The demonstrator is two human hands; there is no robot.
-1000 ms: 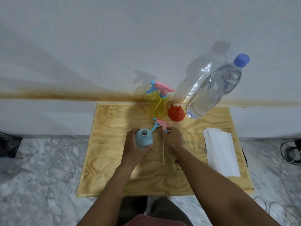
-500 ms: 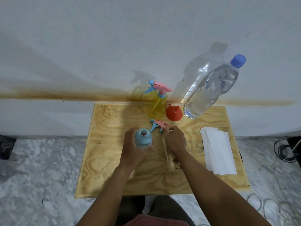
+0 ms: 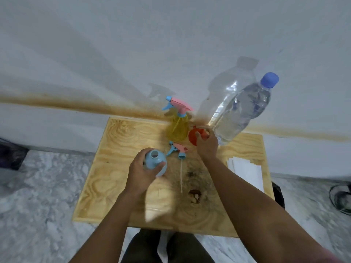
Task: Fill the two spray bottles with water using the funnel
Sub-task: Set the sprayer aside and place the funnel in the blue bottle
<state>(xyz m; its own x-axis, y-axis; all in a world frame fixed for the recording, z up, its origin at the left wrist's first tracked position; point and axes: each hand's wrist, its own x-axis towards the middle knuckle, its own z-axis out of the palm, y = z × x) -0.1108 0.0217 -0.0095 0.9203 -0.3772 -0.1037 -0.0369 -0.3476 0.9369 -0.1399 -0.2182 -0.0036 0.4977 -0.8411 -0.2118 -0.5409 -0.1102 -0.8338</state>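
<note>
The left hand point(image 3: 141, 172) grips the uncapped blue bottle point(image 3: 156, 160) while the right hand point(image 3: 207, 147) pinches the funnel point(image 3: 193, 138), which must next seat in its neck.

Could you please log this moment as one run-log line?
left hand: grips open blue bottle | right hand: grips orange funnel | spray head: lying on board | yellow bottle: capped
</note>
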